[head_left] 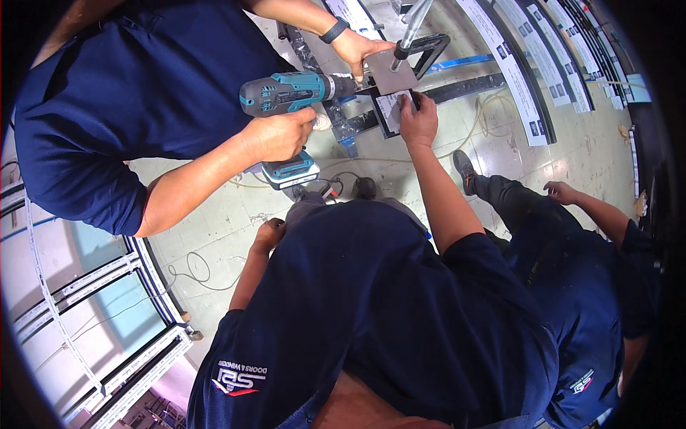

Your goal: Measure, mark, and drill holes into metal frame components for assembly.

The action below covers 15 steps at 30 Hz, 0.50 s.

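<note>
My right hand grips a short dark frame piece with a white label, thumb and fingers pressed on its end. Against this piece lies a brownish-grey flat plate, under the screw of a black clamp. A co-worker at the left holds a teal-and-black cordless drill, its chuck pointing at the plate. The co-worker's other hand steadies the plate's far edge. My left hand hangs low at my side with its fingers curled; nothing shows in it.
Long dark profiles with white labelled film lie at the far right. Another person stands at my right. Glazed frames lean at the left. A thin cable and a hose run over the tiled floor.
</note>
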Each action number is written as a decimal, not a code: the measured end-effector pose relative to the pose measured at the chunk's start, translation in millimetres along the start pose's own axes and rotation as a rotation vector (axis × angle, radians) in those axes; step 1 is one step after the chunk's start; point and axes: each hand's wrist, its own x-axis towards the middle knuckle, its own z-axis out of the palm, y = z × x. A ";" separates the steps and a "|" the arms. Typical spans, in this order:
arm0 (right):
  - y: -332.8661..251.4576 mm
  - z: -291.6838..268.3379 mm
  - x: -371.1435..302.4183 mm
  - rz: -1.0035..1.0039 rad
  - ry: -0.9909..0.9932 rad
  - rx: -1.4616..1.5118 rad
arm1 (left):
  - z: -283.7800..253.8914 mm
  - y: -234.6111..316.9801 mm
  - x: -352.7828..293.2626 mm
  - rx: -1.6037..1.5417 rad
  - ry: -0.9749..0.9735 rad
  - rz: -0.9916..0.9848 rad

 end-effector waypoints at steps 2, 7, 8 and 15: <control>-2.0 -0.6 -0.5 -0.007 0.010 -0.013 | 2.8 -6.8 3.7 0.003 -0.002 0.002; -3.1 -2.7 0.1 -0.002 -0.004 -0.003 | 7.2 -16.2 10.6 0.017 0.006 0.054; -3.2 -2.6 0.1 -0.006 -0.002 -0.011 | 7.2 -14.6 10.2 0.008 0.001 0.036; -2.3 -2.1 0.3 -0.013 0.002 -0.011 | 5.1 -11.8 9.4 0.014 -0.018 -0.004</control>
